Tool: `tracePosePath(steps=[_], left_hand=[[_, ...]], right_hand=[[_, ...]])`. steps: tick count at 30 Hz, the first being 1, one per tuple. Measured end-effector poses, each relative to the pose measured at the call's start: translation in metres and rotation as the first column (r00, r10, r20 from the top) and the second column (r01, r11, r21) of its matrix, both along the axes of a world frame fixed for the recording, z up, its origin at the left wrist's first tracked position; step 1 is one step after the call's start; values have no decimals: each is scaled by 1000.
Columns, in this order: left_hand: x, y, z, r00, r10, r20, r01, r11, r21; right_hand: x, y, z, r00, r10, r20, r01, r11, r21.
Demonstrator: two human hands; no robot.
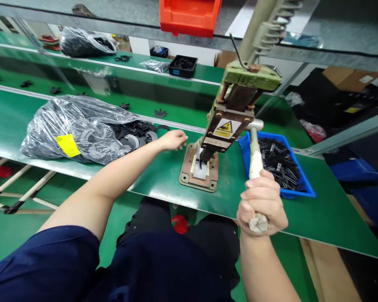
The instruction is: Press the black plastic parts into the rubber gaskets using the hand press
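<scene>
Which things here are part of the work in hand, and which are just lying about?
In use: right hand gripping the press lever; hand press; left hand beside the bag of dark parts; blue bin of small parts.
Lying about: orange bin; black tray; far bag.

A long green bench (164, 184) runs from nine o'clock to four o'clock, edged in pale metal. Behind it, toward eleven o'clock, a second green bench (135, 105) lies parallel, and a third green surface (204, 72) sits farther back near twelve. A grey metal shelf (334, 46) spans the top, carrying an orange bin (189, 16) at twelve o'clock. Cardboard boxes (355, 79) stand at two o'clock. The floor (330, 268) at five o'clock shows tan. Light is even and bright.
</scene>
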State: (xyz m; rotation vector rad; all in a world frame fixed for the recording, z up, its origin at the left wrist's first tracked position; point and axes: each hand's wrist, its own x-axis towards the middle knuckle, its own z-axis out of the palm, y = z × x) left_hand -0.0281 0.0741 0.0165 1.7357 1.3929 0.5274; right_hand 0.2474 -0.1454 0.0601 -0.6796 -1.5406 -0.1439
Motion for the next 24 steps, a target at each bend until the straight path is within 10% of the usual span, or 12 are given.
tracePosePath(steps=[4, 10, 24], left_hand=[[-57, 72, 0, 768, 188, -613, 79, 921, 381], [-57, 110, -8, 466, -48, -884, 259, 962, 84], [-22, 39, -24, 586, -99, -804, 405, 895, 185]], right_hand=[[1, 2, -2, 1000, -13, -1, 13, 1000, 10], [2, 1, -2, 999, -50, 13, 50, 999, 20], [1, 2, -3, 1000, 13, 10, -13, 1000, 5]])
